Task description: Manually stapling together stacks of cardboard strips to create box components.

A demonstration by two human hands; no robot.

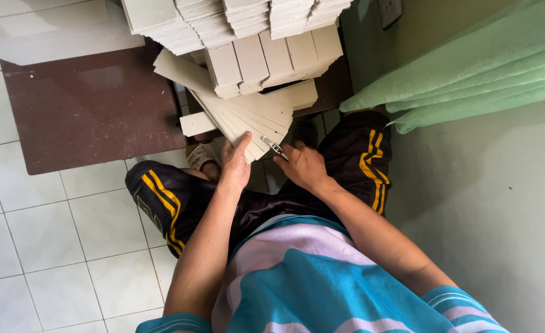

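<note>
Below the head camera, over the person's lap, the left hand (235, 165) presses its thumb and fingers on the near end of a fanned sheaf of pale grey cardboard sheets (247, 120), closed on it in a pinch. The sheaf slants from the lap up toward the near edge of a dark brown low table (87, 111), where its far end lies under the piles. The right hand (303, 166) is curled shut around a small metal-bladed cutter (275, 148), whose tip touches the near right corner of the sheaf, just beside the left thumb.

On the table's far right corner stand stacks of pale cardboard pieces (266, 55), some upright in rows, others piled flat above them. One loose cardboard strip (197, 123) sticks out at the left of the sheaf.

The person sits in black shorts with yellow stripes (167, 203) and a blue and white striped shirt (303, 283) on a white tiled floor (50, 246). Green ribbed fabric (463, 68) hangs against a grey wall (488, 209) at the right.
</note>
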